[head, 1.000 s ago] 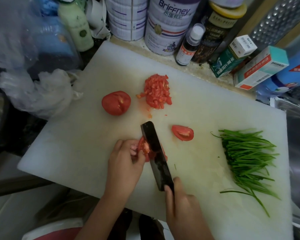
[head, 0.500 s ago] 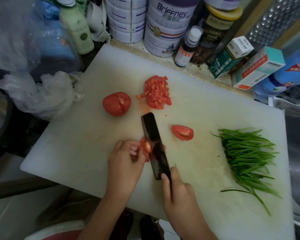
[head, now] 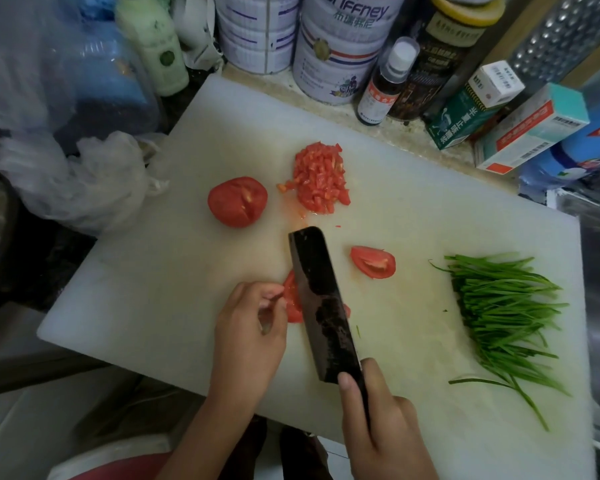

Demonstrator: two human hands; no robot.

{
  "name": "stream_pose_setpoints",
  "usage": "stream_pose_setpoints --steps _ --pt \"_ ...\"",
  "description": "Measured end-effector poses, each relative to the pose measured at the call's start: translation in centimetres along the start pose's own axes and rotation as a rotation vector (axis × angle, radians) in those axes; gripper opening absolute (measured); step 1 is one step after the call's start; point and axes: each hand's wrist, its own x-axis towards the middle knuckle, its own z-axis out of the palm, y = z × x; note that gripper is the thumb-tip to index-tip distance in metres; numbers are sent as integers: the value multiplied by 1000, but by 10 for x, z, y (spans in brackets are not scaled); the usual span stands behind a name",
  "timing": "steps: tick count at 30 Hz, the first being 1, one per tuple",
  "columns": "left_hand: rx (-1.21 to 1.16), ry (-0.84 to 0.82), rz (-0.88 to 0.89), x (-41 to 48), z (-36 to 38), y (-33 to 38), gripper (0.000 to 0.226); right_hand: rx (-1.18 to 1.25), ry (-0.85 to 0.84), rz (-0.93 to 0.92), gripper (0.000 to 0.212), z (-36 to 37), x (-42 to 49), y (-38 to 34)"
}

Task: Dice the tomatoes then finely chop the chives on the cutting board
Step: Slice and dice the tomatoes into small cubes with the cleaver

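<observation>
My left hand pinned the tomato piece with curled fingertips. My right hand gripped the knife over that piece, drawn slightly nearer me than before. On the cutting board, the diced tomato, tomato half, wedge and chives had stayed put. The tins behind hid their contents.

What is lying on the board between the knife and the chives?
A tomato wedge, touching neither the knife nor the chives; the board around it is mostly bare. Head view shows it.
</observation>
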Motion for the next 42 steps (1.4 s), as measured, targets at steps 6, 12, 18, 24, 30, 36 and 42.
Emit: stream_pose_setpoints --steps 6,12,18,24,30,36,42 --pt "32 -33 -4 6 -1 1 12 -15 -35 68 35 7 3 -6" --pt "85 -50 -41 12 -1 7 15 -212 -72 177 48 14 3 -25" --pt "69 -73 -49 14 -3 8 26 -251 -119 229 28 24 16 -25" --pt "86 -86 -45 11 -4 9 14 -188 24 33 46 38 53 -32" --pt "-5 -98 -93 16 -8 12 24 -291 -87 248 44 23 7 -33" --pt "38 -122 -103 19 -7 13 22 -209 -49 132 45 25 35 -36" --pt "47 -174 -117 24 -14 18 13 -100 -86 99 34 23 32 -29"
